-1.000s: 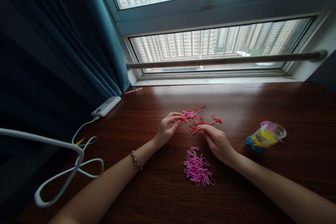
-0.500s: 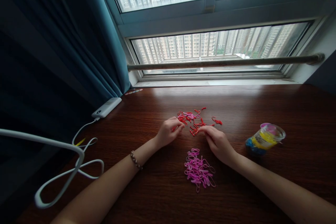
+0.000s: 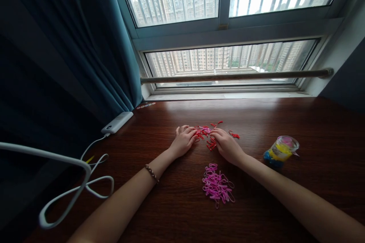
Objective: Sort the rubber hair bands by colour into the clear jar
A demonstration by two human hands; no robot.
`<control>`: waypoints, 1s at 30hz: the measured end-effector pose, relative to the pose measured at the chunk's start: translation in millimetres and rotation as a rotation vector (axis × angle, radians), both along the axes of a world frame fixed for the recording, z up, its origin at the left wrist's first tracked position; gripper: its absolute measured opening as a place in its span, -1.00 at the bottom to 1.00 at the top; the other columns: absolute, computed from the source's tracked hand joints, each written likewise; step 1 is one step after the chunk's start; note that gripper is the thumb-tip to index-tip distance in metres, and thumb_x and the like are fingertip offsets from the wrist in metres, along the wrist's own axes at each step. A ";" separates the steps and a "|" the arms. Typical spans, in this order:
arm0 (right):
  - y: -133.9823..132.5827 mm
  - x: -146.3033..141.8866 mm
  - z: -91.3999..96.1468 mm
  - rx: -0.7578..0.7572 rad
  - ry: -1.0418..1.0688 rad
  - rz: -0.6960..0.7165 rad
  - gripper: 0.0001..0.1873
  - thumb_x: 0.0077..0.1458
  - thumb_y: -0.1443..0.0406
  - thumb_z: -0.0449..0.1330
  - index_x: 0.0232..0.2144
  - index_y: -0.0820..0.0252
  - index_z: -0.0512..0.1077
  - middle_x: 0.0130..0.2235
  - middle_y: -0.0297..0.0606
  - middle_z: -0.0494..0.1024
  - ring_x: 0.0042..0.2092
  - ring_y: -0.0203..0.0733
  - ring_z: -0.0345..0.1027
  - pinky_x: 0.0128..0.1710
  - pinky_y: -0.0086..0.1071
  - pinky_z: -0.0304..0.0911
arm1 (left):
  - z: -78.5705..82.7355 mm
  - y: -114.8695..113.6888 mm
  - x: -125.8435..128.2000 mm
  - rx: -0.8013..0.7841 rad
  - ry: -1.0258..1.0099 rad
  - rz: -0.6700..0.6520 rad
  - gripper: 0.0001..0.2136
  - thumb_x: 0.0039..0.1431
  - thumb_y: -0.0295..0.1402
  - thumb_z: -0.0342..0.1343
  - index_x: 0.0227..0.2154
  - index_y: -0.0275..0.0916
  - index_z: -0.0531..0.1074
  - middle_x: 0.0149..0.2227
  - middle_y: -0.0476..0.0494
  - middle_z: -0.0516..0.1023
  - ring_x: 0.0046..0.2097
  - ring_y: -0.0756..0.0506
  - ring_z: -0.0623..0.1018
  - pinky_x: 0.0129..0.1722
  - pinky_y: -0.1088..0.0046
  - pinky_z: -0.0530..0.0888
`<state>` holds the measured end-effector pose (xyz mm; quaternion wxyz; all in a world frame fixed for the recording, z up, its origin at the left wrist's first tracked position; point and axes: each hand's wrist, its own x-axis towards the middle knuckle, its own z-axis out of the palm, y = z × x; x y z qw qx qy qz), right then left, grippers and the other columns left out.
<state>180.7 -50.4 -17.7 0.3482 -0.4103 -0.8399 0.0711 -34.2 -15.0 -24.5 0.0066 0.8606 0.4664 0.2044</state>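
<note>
A mixed heap of red rubber bands [image 3: 200, 136] and a few pink rubber bands [image 3: 204, 130] lies between my hands on the dark wooden table. My left hand [image 3: 183, 141] rests at the heap's left edge, fingers spread and fingertips touching the red bands. From the right, my right hand [image 3: 228, 146] reaches in with fingers bent together at the heap; whatever is between the fingertips is hidden. Some red bands [image 3: 211, 144] lie just beneath that hand. Closer to me sits a separate pile of pink rubber bands [image 3: 218, 185].
At right, a clear plastic jar [image 3: 281, 151] leans at an angle with yellow, blue and pink contents. A small red bunch [image 3: 234, 135] lies beyond my right hand. On the left are a white power bank [image 3: 117, 122] and a looping white cable [image 3: 98, 176] by the curtain [image 3: 119, 64].
My left hand has opened from a pinch and spread its fingers by the red bands. My right hand has moved left and farther into the heap. The camera view has tilted up slightly.
</note>
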 end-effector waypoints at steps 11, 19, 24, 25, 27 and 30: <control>25.8 -7.5 -22.7 -0.016 -0.222 -0.102 -0.54 0.02 0.51 -0.06 -0.01 0.27 0.29 0.01 -0.13 0.36 0.17 -0.09 -0.03 0.13 -0.14 -0.06 | -4.6 1.3 -1.8 -0.024 -0.016 -0.006 -0.71 0.23 -0.23 -0.22 -0.06 -0.06 0.30 0.01 -0.06 0.35 0.09 -0.18 0.17 0.08 0.02 -0.02; 27.9 -6.1 -23.0 0.048 0.015 -0.132 -0.63 0.04 0.48 -0.06 -0.11 0.27 0.38 -0.06 -0.13 0.42 0.03 -0.14 0.20 0.05 -0.25 0.10 | -2.4 1.1 -1.6 -0.023 -0.064 -0.041 -0.73 0.22 -0.30 -0.20 -0.14 -0.15 0.37 -0.07 -0.09 0.42 0.05 -0.15 0.25 0.08 0.07 0.04; 26.5 -0.4 -17.7 0.019 0.241 -0.261 -0.82 0.03 0.37 0.07 -0.37 0.16 0.47 -0.27 -0.24 0.53 -0.21 -0.16 0.36 -0.14 -0.30 0.22 | -4.6 5.8 -3.4 0.000 -0.155 -0.030 -0.76 0.19 -0.36 -0.14 -0.24 -0.22 0.43 -0.15 -0.14 0.46 -0.06 -0.11 0.36 0.03 0.20 0.19; 26.1 0.6 -16.3 0.010 0.257 -0.287 -0.85 0.02 0.35 0.09 -0.41 0.15 0.47 -0.31 -0.26 0.53 -0.23 -0.16 0.37 -0.16 -0.31 0.21 | -5.6 6.9 -4.0 -0.006 -0.173 -0.024 -0.77 0.18 -0.37 -0.12 -0.26 -0.22 0.44 -0.15 -0.15 0.47 -0.06 -0.11 0.37 0.02 0.21 0.21; 25.7 1.6 -14.2 -0.014 0.290 -0.334 -0.88 0.00 0.32 0.12 -0.45 0.14 0.46 -0.37 -0.28 0.53 -0.28 -0.16 0.37 -0.20 -0.32 0.21 | -6.9 8.0 -4.9 -0.036 -0.188 -0.022 -0.78 0.17 -0.38 -0.11 -0.26 -0.21 0.44 -0.13 -0.14 0.46 -0.04 -0.11 0.37 0.03 0.19 0.20; 26.0 1.0 -13.6 -0.062 0.349 -0.356 -0.91 -0.01 0.29 0.13 -0.45 0.15 0.44 -0.41 -0.30 0.52 -0.35 -0.20 0.37 -0.27 -0.36 0.21 | -7.2 7.2 -4.9 -0.089 -0.167 -0.032 -0.77 0.18 -0.36 -0.12 -0.20 -0.14 0.41 -0.07 -0.09 0.44 0.03 -0.13 0.33 0.07 0.08 0.11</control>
